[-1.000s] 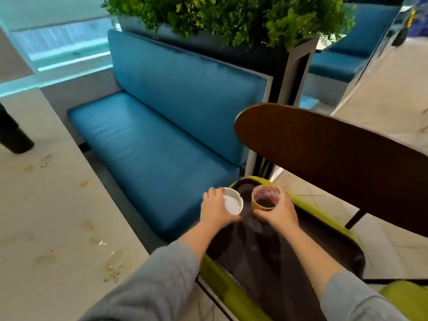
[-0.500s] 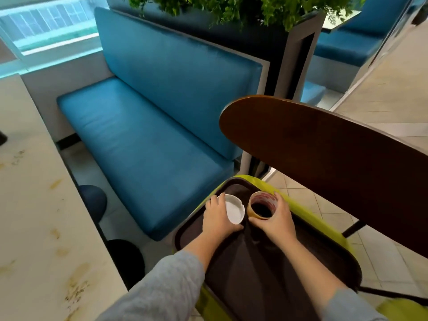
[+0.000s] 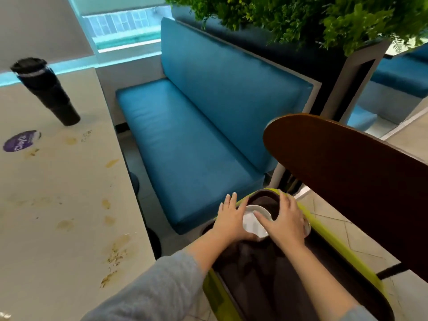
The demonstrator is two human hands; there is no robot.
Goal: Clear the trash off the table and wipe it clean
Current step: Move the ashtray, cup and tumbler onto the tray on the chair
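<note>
A dark brown tray lies on a green chair seat at the lower right. At the tray's far end sits a small white dish. My left hand rests on the dish's left edge with its fingers stretched out. My right hand lies flat over a paper cup, of which only a sliver of rim shows; its forefinger touches the dish. The pale table at the left carries brown smears and crumbs.
A black tumbler and a round purple sticker are on the table's far part. A blue bench runs between table and chair. The chair's brown wooden back rises to the right. A planter with greenery stands behind the bench.
Both hands have come down onto the tray with the dish and cup and moved closer together. The right hand now lies flat over the cup. My view has swung left.
</note>
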